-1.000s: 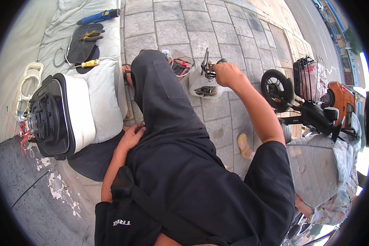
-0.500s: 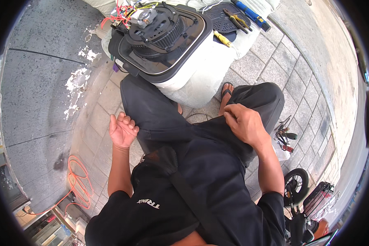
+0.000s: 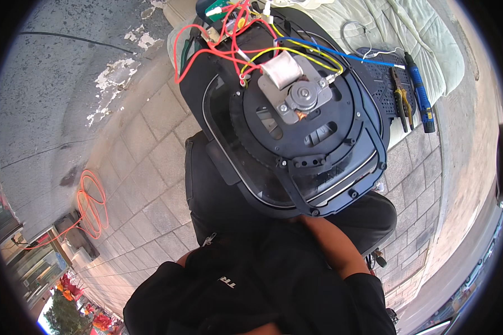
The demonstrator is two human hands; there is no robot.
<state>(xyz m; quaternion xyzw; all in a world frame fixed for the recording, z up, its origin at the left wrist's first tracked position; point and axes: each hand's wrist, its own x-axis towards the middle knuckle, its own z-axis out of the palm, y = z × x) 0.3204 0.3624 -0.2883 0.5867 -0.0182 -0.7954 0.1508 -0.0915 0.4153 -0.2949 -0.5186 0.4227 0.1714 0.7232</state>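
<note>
Close in front of me stands an appliance with an opened round housing (image 3: pixel 274 162), black with a dark glossy rim. On its top sits a small motor (image 3: pixel 304 95) on a metal bracket, with red wires (image 3: pixel 204 51), a yellow-green wire (image 3: pixel 313 54) and a blue wire (image 3: pixel 341 51) running around it. My right forearm (image 3: pixel 332 240) reaches under the appliance's near edge, which hides my right hand. Of my left arm only a sliver (image 3: pixel 183 259) shows beside the shirt. My left hand is hidden too, so I cannot see what either hand touches.
At the right, pliers (image 3: pixel 401 100) lie on a dark perforated plate (image 3: pixel 381 84) beside a blue screwdriver-like tool (image 3: pixel 421 97). A pale padded cloth (image 3: pixel 433 33) lies beneath. An orange cord (image 3: pixel 92 204) coils on the paving at the left, near a grey wall (image 3: pixel 67 72).
The view has leaned forward, so the appliance looks larger and nearer. Both hands, earlier apart above my thighs, have gone out of sight, the right one under the appliance's near edge.
</note>
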